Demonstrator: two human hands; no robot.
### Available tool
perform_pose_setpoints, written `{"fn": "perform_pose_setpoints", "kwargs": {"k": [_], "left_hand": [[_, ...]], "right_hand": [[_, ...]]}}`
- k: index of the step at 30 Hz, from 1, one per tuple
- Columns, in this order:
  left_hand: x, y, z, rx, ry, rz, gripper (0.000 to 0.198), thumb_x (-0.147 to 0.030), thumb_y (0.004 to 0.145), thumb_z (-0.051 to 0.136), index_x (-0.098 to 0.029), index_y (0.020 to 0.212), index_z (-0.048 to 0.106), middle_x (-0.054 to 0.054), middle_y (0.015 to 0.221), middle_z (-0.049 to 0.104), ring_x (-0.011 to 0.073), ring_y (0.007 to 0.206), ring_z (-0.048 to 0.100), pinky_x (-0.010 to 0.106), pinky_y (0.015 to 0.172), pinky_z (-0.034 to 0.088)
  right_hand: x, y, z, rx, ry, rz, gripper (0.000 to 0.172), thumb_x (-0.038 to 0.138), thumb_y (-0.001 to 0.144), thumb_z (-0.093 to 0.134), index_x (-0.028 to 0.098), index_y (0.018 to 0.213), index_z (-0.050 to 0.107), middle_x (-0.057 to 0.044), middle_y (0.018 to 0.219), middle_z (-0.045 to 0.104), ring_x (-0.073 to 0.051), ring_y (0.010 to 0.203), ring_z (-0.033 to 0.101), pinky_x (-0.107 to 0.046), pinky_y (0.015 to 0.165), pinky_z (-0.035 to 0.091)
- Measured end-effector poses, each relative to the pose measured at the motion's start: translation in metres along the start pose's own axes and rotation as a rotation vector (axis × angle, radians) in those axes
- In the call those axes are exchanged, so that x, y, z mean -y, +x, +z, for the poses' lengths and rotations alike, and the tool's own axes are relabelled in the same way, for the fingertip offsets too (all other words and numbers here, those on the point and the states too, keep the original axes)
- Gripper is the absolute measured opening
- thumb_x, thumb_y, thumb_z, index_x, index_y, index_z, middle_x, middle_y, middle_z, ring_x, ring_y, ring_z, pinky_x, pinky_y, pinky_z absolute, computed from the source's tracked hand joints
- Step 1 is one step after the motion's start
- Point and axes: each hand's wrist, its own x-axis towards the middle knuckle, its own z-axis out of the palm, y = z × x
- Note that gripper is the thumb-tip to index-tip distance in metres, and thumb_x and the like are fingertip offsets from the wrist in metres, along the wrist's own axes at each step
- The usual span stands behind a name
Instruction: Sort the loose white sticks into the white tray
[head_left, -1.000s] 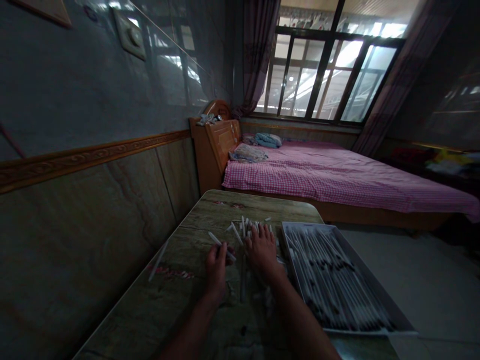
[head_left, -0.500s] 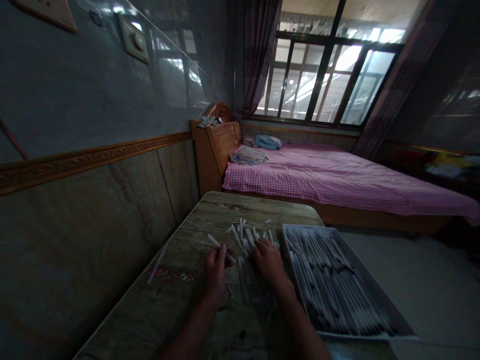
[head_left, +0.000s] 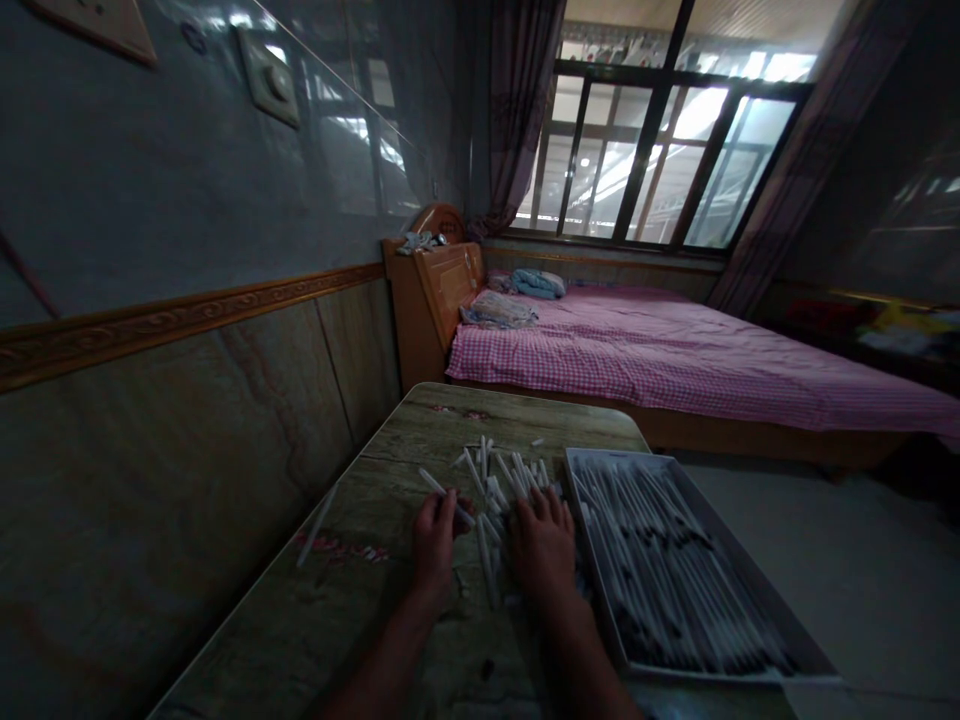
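My left hand (head_left: 433,548) is closed around a thin white plastic tube (head_left: 433,482), whose far end juts up and to the left past the fingers. My right hand (head_left: 543,548) lies palm down over a loose pile of short white tubes (head_left: 484,462), its fingers stretched out and a little apart. Whatever is under that palm is hidden. More tubes (head_left: 486,560) lie between the two hands. Close to my right hand stands a shallow white box (head_left: 615,457) filled with rows of long, thin, pale sticks with dark parts.
All this is on a marbled table (head_left: 390,620). A single clear tube (head_left: 316,528) lies near its left edge, beside the tiled wall (head_left: 180,440). Past the far edge is a bed (head_left: 637,340) with a pink checked cover. The floor (head_left: 795,540) shows at right.
My right hand has shifted slightly right and its fingers have spread over the pile, uncovering some tubes at its left. My left hand keeps its tube almost in place.
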Motion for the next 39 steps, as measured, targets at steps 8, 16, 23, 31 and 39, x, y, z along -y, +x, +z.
{"fn": "perform_pose_setpoints", "kwargs": {"k": [8,16,23,31,39], "left_hand": [[0.001,0.001,0.0,0.023,0.003,-0.002,0.041,-0.054,0.064,0.072,-0.016,0.074,0.063,0.003,0.067,0.068,0.0163,0.06,0.063,0.026,0.055,0.048],[0.004,0.004,-0.001,0.022,-0.02,-0.007,0.038,-0.052,0.064,0.072,-0.016,0.074,0.063,0.002,0.065,0.066,0.0152,0.058,0.061,0.025,0.052,0.047],[0.007,0.005,-0.002,0.034,-0.025,-0.003,0.039,-0.052,0.064,0.072,-0.016,0.074,0.063,0.002,0.065,0.067,0.0157,0.057,0.062,0.026,0.052,0.047],[0.005,0.009,-0.005,0.008,-0.082,-0.02,0.038,-0.051,0.061,0.073,-0.017,0.073,0.061,0.001,0.065,0.067,0.0156,0.056,0.063,0.025,0.052,0.047],[0.011,0.011,-0.004,0.02,-0.064,-0.001,0.04,-0.053,0.061,0.074,-0.016,0.073,0.062,0.002,0.065,0.068,0.0161,0.056,0.064,0.025,0.052,0.047]], "right_hand": [[0.005,-0.009,-0.002,0.073,0.135,-0.195,0.034,0.039,0.092,0.053,0.034,0.125,0.063,0.0,0.147,0.046,-0.029,0.144,0.024,-0.049,0.116,0.017],[-0.013,-0.007,-0.025,0.033,0.21,0.033,0.044,0.031,0.095,0.041,0.016,0.134,0.055,-0.011,0.143,0.05,-0.025,0.138,0.038,-0.042,0.112,0.032],[-0.015,-0.066,-0.02,0.09,0.044,0.0,0.05,0.033,0.092,0.048,0.013,0.138,0.053,-0.012,0.149,0.042,-0.03,0.143,0.028,-0.046,0.116,0.026],[0.015,-0.087,-0.01,0.076,0.123,-0.149,0.052,0.036,0.094,0.047,0.023,0.144,0.044,-0.005,0.155,0.033,-0.024,0.144,0.025,-0.043,0.117,0.024],[-0.005,-0.076,-0.015,-0.018,-0.007,0.112,0.053,0.032,0.09,0.052,0.011,0.139,0.051,-0.014,0.151,0.038,-0.031,0.143,0.026,-0.045,0.115,0.027]]}}
